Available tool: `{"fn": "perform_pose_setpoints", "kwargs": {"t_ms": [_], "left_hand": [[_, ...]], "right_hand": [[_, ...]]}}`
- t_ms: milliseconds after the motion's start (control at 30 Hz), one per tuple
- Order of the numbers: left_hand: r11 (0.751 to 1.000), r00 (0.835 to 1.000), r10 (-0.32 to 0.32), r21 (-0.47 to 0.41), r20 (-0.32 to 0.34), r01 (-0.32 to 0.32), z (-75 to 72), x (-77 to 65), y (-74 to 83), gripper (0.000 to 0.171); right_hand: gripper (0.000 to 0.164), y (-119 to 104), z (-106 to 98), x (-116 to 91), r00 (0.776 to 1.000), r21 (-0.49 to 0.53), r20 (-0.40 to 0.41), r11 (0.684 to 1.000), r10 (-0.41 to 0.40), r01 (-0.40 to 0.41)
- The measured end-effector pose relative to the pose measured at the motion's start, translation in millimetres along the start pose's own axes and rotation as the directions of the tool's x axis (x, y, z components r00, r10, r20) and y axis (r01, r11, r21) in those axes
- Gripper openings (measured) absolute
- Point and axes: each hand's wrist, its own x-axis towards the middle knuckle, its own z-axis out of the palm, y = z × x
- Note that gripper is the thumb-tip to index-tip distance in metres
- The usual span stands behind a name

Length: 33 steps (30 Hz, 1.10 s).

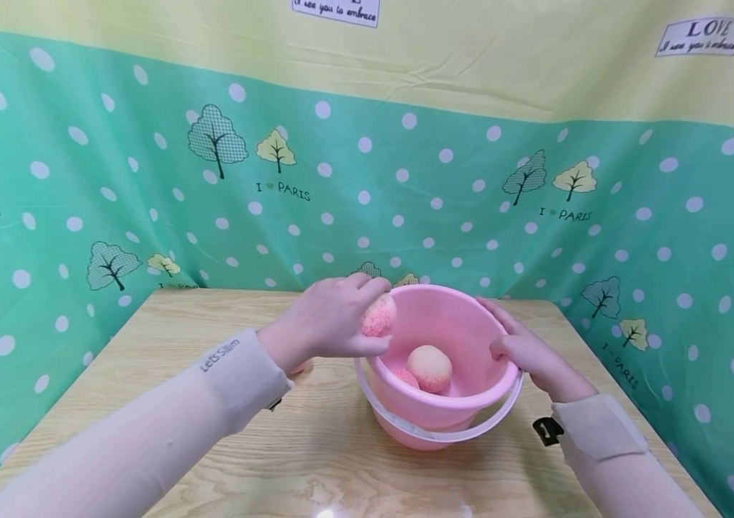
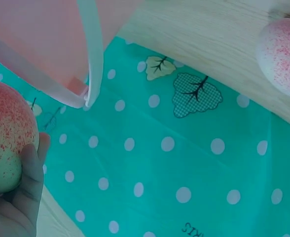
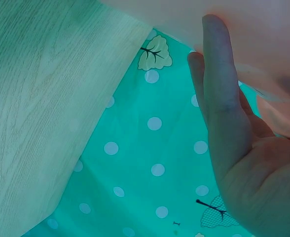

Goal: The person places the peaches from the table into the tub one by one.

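Note:
My left hand (image 1: 334, 316) holds a pink-speckled peach (image 1: 378, 316) at the left rim of a pink bucket (image 1: 445, 302). In the left wrist view, fingers curl around that peach (image 2: 9, 133) beside the bucket's white handle (image 2: 91, 54). Inside the bucket lie a cream-and-pink peach (image 1: 429, 368) and a second, pinker one (image 1: 406, 377), partly hidden by the near wall. My right hand (image 1: 529, 352) grips the bucket's right rim, thumb inside and fingers along the outer wall. The right wrist view shows this hand (image 3: 234, 123) against the bucket's side.
The bucket stands on a wooden table (image 1: 257, 446). Another peach (image 2: 283, 57) rests on the tabletop, mostly hidden behind my left wrist in the head view. A green dotted cloth (image 1: 341, 158) with printed trees hangs behind the table and along both sides.

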Motion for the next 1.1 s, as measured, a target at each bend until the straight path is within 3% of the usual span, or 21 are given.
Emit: {"fn": "perform_pose_setpoints", "kwargs": {"t_ms": [300,733,1100], "left_hand": [[0.998,0.996,-0.056,-0.027,0.075,0.058,4.6,4.9,6.9,0.062],[0.998,0.995,-0.058,-0.035,0.076,0.06,8.6,9.1,12.2,0.063],[0.999,0.998,-0.016,-0.035,0.053,0.018,13.2,15.9,16.9,0.061]], "right_hand": [[0.091,0.9,0.4,-0.3,1.0,-0.001,-0.004,1.0,0.0,0.0],[0.091,1.3,0.3,0.6,1.0,-0.001,-0.005,1.0,0.006,-0.006],[0.092,1.7,-0.1,1.0,1.0,0.006,-0.003,1.0,0.007,-0.007]]}}
